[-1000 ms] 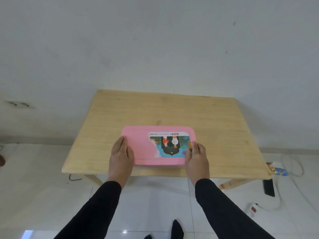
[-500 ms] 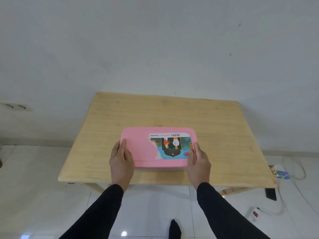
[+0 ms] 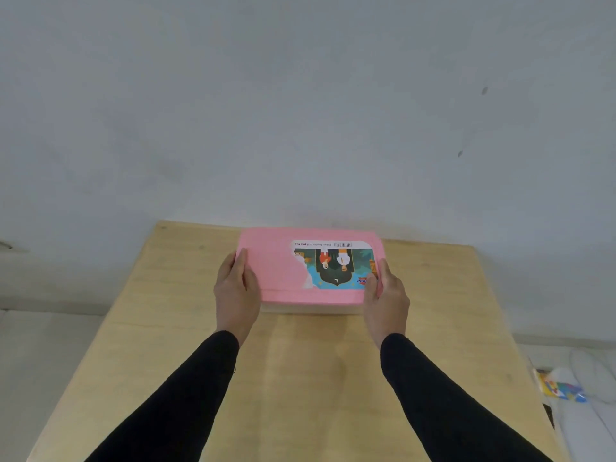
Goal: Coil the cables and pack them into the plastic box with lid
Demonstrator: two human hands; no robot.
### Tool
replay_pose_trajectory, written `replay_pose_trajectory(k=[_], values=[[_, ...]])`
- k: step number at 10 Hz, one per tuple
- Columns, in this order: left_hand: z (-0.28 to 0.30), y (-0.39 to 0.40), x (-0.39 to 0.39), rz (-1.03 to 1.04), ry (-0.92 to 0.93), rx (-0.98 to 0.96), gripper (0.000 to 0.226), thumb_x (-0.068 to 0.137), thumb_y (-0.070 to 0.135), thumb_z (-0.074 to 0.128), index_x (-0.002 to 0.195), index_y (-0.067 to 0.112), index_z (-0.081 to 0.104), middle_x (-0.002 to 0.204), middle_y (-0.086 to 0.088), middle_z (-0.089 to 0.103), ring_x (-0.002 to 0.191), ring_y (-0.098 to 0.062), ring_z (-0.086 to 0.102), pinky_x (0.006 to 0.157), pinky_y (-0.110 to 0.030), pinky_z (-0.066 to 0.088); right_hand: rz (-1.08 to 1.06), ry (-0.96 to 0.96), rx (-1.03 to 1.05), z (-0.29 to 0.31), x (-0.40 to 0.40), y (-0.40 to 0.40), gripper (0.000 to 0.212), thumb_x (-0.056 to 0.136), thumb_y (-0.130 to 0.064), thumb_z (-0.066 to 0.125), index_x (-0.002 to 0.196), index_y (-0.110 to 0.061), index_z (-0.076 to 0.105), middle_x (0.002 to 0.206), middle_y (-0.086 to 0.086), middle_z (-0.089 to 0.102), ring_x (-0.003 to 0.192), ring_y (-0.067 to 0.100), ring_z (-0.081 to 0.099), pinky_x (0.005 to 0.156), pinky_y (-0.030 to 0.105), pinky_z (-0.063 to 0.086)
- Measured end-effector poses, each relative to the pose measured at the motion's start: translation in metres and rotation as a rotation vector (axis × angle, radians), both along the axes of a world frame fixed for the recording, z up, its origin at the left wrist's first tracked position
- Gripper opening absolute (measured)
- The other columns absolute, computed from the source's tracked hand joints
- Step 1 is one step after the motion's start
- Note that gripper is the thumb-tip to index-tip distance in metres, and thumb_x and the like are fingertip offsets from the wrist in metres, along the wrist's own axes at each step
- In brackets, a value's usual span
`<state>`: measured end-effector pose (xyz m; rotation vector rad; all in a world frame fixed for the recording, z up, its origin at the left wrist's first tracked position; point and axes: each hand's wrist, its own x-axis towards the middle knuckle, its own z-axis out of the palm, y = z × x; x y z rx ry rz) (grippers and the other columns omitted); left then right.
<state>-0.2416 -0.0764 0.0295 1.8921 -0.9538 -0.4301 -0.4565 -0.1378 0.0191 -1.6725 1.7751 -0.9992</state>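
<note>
Box (image 3: 310, 271) between hands, on table (image 3: 300, 378)

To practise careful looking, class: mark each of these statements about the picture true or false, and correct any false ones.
1. The box's pink lid is on. True.
2. Only one hand touches the box. False: the left hand and the right hand each hold an end.
3. The box rests near the table's far edge. True.
4. Loose cables lie on the tabletop. False: none show there.
5. The lid's picture label sits toward the left hand. False: it is toward the right hand.
</note>
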Motion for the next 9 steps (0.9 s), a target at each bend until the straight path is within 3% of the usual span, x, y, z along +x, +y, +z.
replay_pose_trajectory(k=[2, 3, 7, 8, 9], values=[[-0.01, -0.054, 0.006, 0.016, 0.027, 0.036, 0.038, 0.097, 0.013, 0.038, 0.134, 0.007, 0.046, 0.145, -0.01, 0.038, 0.131, -0.02, 0.038, 0.104, -0.018, 0.023, 0.02, -0.019, 0.025, -0.012, 0.005, -0.052, 0.035, 0.094, -0.022, 0.044, 0.129, -0.02, 0.048, 0.105, 0.012, 0.058, 0.099, 0.024, 0.056, 0.085, 0.026, 0.042], [-0.014, -0.067, 0.012, 0.01, 0.007, 0.066, 0.038, 0.097, 0.013, 0.039, 0.134, 0.008, 0.047, 0.145, -0.011, 0.038, 0.133, -0.021, 0.037, 0.105, -0.019, 0.022, 0.005, -0.046, 0.028, -0.016, 0.009, -0.06, 0.041, 0.094, -0.019, 0.047, 0.135, -0.016, 0.044, 0.111, 0.013, 0.058, 0.104, 0.023, 0.055, 0.087, 0.02, 0.037], [-0.014, -0.075, 0.026, -0.115, -0.01, 0.098, 0.041, 0.097, 0.014, 0.038, 0.138, 0.013, 0.043, 0.148, -0.009, 0.033, 0.135, -0.018, 0.032, 0.104, -0.017, 0.02, 0.049, 0.092, 0.083, -0.029, 0.012, -0.069, 0.036, 0.093, -0.023, 0.042, 0.129, -0.022, 0.043, 0.11, 0.011, 0.059, 0.099, 0.019, 0.053, 0.08, 0.024, 0.039], [-0.003, -0.072, 0.035, -0.158, -0.003, 0.148, 0.044, 0.098, 0.02, 0.038, 0.141, 0.016, 0.036, 0.153, -0.009, 0.021, 0.14, -0.019, 0.022, 0.106, -0.02, 0.016, 0.081, 0.105, 0.121, -0.011, 0.009, -0.067, 0.044, 0.093, -0.025, 0.044, 0.135, -0.024, 0.032, 0.123, 0.009, 0.051, 0.112, 0.023, 0.049, 0.084, 0.028, 0.042], [-0.003, -0.039, 0.033, -0.156, -0.064, 0.029, 0.041, 0.096, 0.016, 0.042, 0.136, 0.014, 0.042, 0.149, -0.01, 0.029, 0.135, -0.02, 0.031, 0.105, -0.018, 0.021, 0.043, 0.147, 0.006, 0.0, 0.004, -0.027, 0.058, 0.092, -0.024, 0.046, 0.143, -0.021, 0.019, 0.144, 0.009, 0.032, 0.131, 0.024, 0.036, 0.098, 0.036, 0.044]])
